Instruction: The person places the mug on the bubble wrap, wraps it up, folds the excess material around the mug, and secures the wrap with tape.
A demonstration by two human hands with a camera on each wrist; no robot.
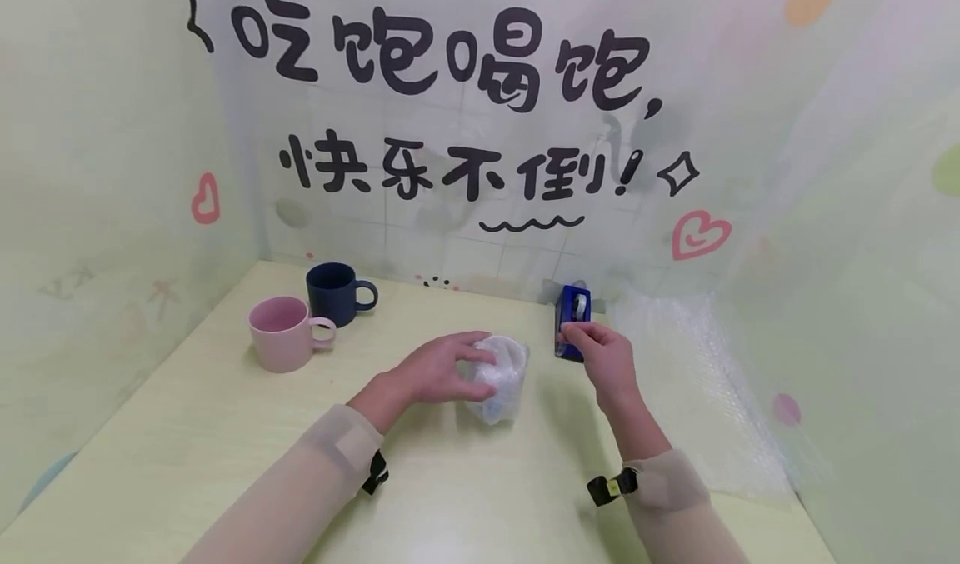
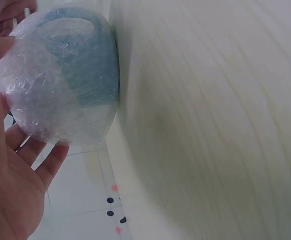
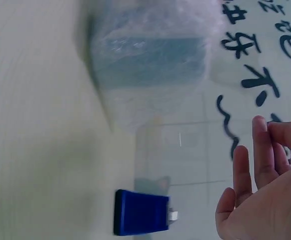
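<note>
A light blue mug wrapped in bubble wrap (image 1: 501,385) rests on the table. My left hand (image 1: 438,370) grips it from the left, thumb and fingers spread around the wrap. The left wrist view shows the wrapped mug (image 2: 80,75) with its handle showing through the plastic. My right hand (image 1: 603,356) is raised, thumb and index finger pinched together, overlapping the blue tape dispenser (image 1: 573,306) in the head view. Apart from the dispenser (image 3: 140,212) in the right wrist view, the fingers seem to pinch a bit of clear tape, which is barely visible.
A pink mug (image 1: 281,339) and a dark blue mug (image 1: 332,293) stand at the back left of the table. Sheets of bubble wrap (image 1: 675,389) lie along the right side. Printed curtain walls (image 1: 480,122) enclose the table on three sides.
</note>
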